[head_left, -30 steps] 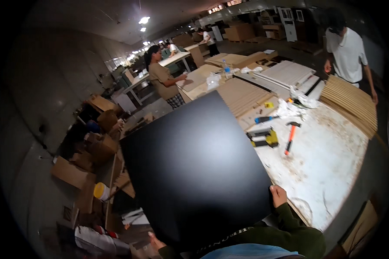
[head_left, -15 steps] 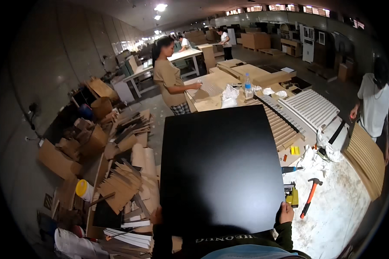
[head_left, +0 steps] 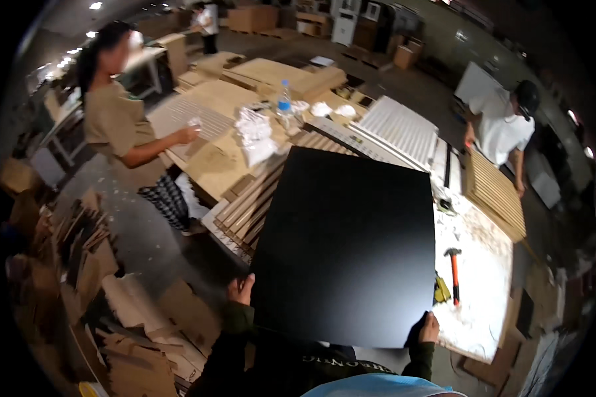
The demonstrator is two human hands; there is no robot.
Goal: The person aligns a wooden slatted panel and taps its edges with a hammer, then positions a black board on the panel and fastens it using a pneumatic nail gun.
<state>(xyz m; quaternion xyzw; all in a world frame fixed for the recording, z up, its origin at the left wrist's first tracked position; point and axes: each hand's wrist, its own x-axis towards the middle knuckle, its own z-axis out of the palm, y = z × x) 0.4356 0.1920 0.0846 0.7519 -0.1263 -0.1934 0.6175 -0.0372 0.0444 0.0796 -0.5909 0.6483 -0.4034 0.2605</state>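
Observation:
A large flat black panel (head_left: 347, 245) is held up in front of me, over the near side of the worktable. My left hand (head_left: 241, 291) grips its left edge near the lower corner, thumb showing on the edge. At the lower right corner my right hand (head_left: 428, 328) is closed on the panel, with its other fingers hidden behind. Just right of the panel lie a claw hammer (head_left: 455, 278) with an orange-red handle and a partly covered yellow-green tool (head_left: 442, 288).
Slatted wooden pieces (head_left: 251, 212) and a white slatted panel (head_left: 397, 132) lie on the table. A water bottle (head_left: 284, 99) stands beyond. One person (head_left: 122, 126) works at left; another (head_left: 506, 126) holds a slatted board (head_left: 493, 192) at right. Cardboard scraps (head_left: 79, 258) cover the floor at left.
My view has turned to the right, and the panel has come round with me over the table. More of my left hand shows now. Both hands keep their hold.

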